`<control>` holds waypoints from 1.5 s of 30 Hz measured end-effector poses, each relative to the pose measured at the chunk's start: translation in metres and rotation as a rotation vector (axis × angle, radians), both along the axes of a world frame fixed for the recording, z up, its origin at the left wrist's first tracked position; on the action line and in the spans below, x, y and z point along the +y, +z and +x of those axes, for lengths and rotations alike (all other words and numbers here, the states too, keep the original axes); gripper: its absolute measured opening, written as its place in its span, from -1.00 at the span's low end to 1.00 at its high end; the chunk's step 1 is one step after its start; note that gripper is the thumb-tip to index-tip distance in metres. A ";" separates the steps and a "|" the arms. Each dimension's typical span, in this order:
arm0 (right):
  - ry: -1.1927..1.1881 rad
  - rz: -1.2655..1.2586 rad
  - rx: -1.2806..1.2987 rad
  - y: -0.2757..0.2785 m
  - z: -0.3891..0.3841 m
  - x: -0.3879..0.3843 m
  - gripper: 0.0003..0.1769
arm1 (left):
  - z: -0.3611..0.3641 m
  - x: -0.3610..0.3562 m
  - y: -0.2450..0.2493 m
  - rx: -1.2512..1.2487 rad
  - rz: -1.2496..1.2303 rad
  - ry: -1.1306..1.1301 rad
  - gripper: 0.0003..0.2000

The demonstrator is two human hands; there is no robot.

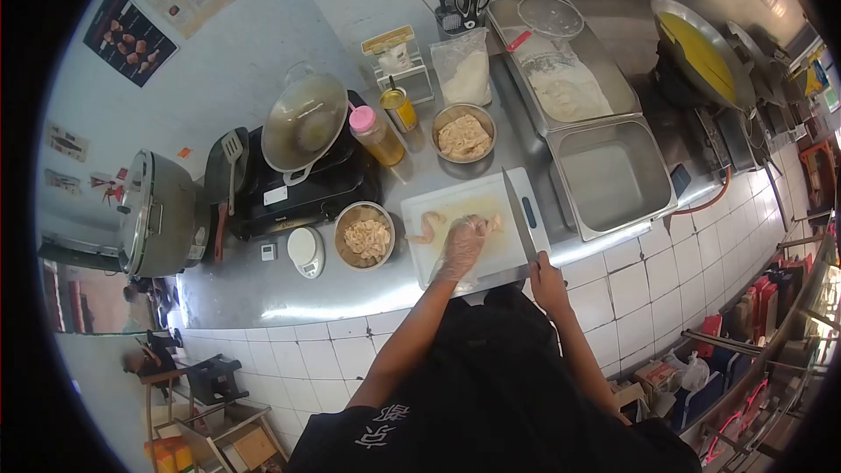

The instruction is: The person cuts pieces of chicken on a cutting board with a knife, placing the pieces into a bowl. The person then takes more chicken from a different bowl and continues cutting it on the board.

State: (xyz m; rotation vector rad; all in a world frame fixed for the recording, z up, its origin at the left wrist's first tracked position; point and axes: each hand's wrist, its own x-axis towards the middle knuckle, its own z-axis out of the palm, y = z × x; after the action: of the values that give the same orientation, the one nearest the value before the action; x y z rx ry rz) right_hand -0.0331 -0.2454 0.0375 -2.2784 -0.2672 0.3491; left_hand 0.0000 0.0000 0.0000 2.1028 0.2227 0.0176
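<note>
Left hand [462,243], clear-gloved: palm down, fingers loosely spread, forearm reaching forward. Right hand [547,278], bare: grip clenched round long steel knife [519,210], just right of the left.

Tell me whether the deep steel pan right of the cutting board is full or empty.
Empty. The deep steel pan shows only its bare metal floor, nothing inside, beside the white cutting board.

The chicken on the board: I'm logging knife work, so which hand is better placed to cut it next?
Likely the right. The right hand grips the knife, its blade over the cutting board. The gloved left hand lies on the chicken beside the blade, holding it down.
</note>
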 end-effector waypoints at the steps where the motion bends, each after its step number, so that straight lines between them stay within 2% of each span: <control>1: -0.010 0.001 0.022 0.000 -0.001 0.001 -0.80 | -0.003 0.003 -0.008 -0.054 0.075 -0.021 -0.83; 2: -0.022 0.000 0.043 0.000 -0.003 0.001 -0.81 | -0.008 0.004 -0.017 -0.109 0.148 -0.043 -0.85; 5: 0.034 -0.045 0.022 -0.004 -0.001 -0.004 -0.81 | -0.015 -0.016 0.001 -0.003 0.162 -0.099 -0.86; 8: 0.077 -0.034 0.015 -0.010 -0.007 0.003 -0.78 | -0.018 -0.013 -0.005 -0.123 0.219 -0.059 -0.82; 11: 0.135 -0.008 0.017 -0.021 -0.016 0.014 -0.75 | -0.030 -0.002 -0.007 0.090 0.251 -0.062 -0.77; 14: 0.165 -0.072 0.065 -0.030 -0.022 0.025 -0.74 | -0.042 -0.004 -0.023 0.120 0.248 -0.054 -0.75; 17: 0.130 -0.114 0.112 -0.024 -0.021 0.028 -0.72 | -0.047 -0.001 -0.024 0.074 0.228 -0.053 -0.75; 20: 0.141 -0.150 0.088 -0.021 -0.020 0.032 -0.69 | -0.054 0.018 -0.012 -0.120 0.401 -0.106 -0.82; 23: 0.135 -0.164 0.112 -0.015 -0.020 0.035 -0.67 | -0.070 0.042 -0.015 -0.259 0.440 -0.155 -0.81; 26: 0.136 -0.181 0.100 -0.029 -0.022 0.033 -0.65 | -0.084 0.048 -0.023 -0.183 0.488 -0.131 -0.81; 29: 0.120 -0.208 0.088 -0.027 -0.024 0.035 -0.64 | -0.090 0.051 -0.026 0.062 0.470 -0.136 -0.82; 32: 0.121 -0.220 0.116 -0.028 -0.023 0.037 -0.64 | -0.086 0.059 0.001 0.030 0.363 -0.138 -0.81; 35: 0.109 -0.226 0.137 -0.032 -0.023 0.037 -0.62 | -0.082 0.069 0.001 0.075 0.348 -0.129 -0.79; 38: 0.119 -0.223 0.099 -0.026 -0.023 0.038 -0.64 | -0.067 0.067 0.022 0.038 0.256 -0.055 -0.76; 41: 0.113 -0.208 0.099 -0.026 -0.023 0.041 -0.65 | -0.049 0.049 0.012 -0.137 0.102 0.157 -0.69; 45: 0.109 -0.148 0.084 -0.028 -0.022 0.038 -0.68 | -0.024 0.019 0.013 -0.099 -0.135 0.278 -0.63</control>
State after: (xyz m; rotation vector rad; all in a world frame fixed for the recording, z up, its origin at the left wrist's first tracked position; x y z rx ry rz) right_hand -0.0554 -0.2074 0.0092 -2.3928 -0.3324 0.5359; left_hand -0.0242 0.0191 0.0133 1.9174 0.4426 0.2641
